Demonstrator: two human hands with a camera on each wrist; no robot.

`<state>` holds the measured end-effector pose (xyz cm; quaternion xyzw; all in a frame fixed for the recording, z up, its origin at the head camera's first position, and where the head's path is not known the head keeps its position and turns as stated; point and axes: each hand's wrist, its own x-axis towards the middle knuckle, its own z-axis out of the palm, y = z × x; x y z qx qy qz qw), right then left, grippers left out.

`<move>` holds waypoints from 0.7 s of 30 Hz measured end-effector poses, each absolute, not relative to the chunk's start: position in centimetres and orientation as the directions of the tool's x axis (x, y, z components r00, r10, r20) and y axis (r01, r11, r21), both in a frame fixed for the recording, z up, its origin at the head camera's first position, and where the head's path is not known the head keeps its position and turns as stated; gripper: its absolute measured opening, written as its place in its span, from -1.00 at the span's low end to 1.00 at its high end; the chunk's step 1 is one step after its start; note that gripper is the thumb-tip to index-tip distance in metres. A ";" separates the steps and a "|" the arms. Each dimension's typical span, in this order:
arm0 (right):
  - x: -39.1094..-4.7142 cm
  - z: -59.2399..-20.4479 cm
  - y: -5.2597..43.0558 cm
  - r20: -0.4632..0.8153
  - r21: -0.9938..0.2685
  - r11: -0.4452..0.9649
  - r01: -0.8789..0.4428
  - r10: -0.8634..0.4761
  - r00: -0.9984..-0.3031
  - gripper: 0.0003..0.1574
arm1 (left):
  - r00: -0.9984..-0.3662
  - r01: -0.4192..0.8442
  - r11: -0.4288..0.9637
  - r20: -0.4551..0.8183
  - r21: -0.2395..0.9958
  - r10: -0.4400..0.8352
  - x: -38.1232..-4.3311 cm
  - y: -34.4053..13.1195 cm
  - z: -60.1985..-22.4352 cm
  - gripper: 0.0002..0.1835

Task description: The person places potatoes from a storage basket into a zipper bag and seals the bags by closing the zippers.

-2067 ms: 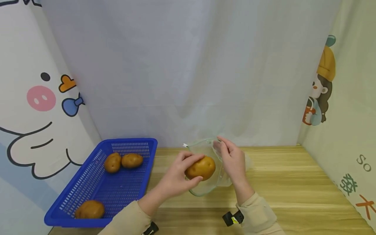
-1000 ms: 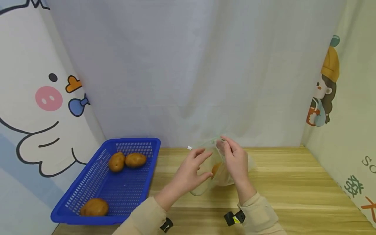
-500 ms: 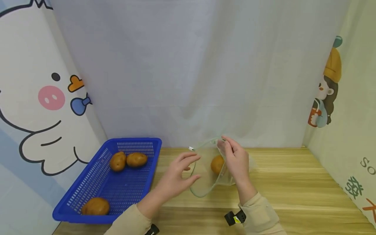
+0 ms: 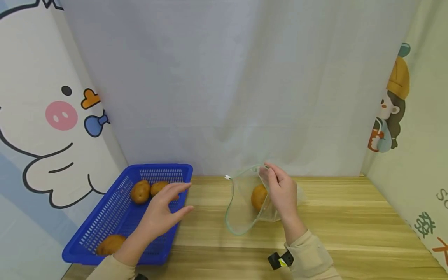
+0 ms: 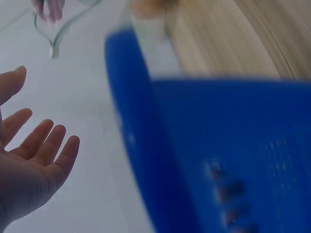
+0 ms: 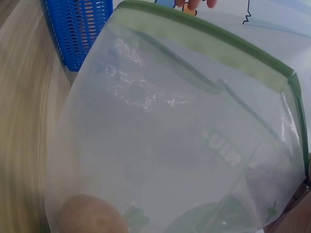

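Note:
My right hand [image 4: 281, 190] pinches the rim of a clear zip bag [image 4: 241, 206] with a green edge and a white slider [image 4: 228, 177]. The bag's mouth gapes toward the left. Inside it lies one brown potato [image 4: 258, 197], which also shows dimly through the plastic in the right wrist view. My left hand [image 4: 157, 216] holds nothing; its fingers and thumb are spread above the right side of a blue plastic basket [image 4: 159, 167]. Two potatoes lie at the basket's back, one left [image 4: 140, 191] and one [image 4: 158, 188] partly behind my fingers. A third potato [image 4: 110, 245] sits near the front, partly covered by my wrist.
Bag and basket are on a wooden table [image 4: 343, 225], the basket to the left of the bag. A pale curtain [image 4: 224, 85] hangs behind the table. Printed cartoon panels stand at the left [image 4: 31, 101] and right [image 4: 420, 128].
My left hand put the potato into the bag and let it go, then drew back leftward to the basket. My right hand has kept its hold on the bag's rim.

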<state>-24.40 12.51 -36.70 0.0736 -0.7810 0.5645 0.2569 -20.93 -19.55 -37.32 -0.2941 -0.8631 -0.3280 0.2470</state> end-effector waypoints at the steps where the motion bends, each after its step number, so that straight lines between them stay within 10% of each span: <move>1: -24.4 -36.7 12.5 0.484 -0.844 0.352 -0.405 0.174 -0.858 -0.57 | -0.717 0.658 0.618 0.609 0.430 0.339 -20.8 -20.3 -37.2 -0.36; 21: -24.2 -36.8 12.6 0.495 -0.842 0.338 -0.420 0.175 -0.851 -0.58 | -0.893 0.434 0.747 0.351 0.504 0.282 -19.6 -33.4 -38.1 -0.20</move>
